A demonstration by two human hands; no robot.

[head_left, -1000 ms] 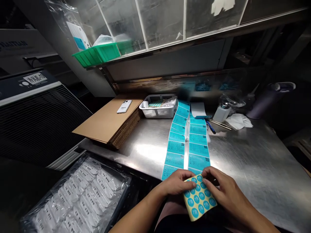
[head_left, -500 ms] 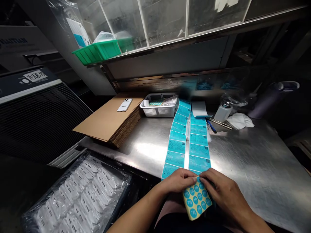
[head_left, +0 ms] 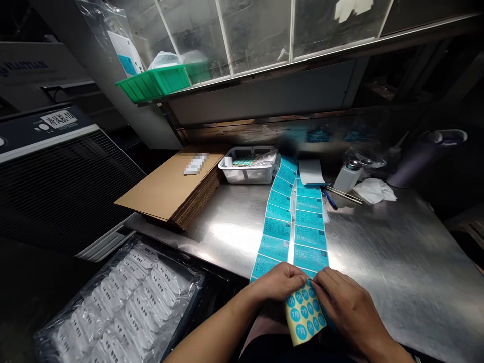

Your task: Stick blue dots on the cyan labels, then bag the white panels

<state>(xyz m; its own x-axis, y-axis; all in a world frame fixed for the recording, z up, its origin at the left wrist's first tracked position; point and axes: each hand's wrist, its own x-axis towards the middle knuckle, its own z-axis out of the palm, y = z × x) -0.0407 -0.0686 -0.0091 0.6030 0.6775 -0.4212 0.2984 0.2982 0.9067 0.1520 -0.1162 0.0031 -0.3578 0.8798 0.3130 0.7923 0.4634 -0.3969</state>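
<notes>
Sticker sheet (head_left: 304, 313): likely light and floppy

At lower centre of the frame, it should crease easily; edges suit best. The left hand (head_left: 280, 280) pinches its top edge, the right hand (head_left: 347, 303) its upper right corner, each grip clamped on it

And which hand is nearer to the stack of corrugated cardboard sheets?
Left. The left hand is in front and to the right of the stack of corrugated cardboard sheets; the right hand is farther right.

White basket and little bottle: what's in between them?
The head view shows two blue label strips and a curled white flap between the white basket and the bottle.
</notes>
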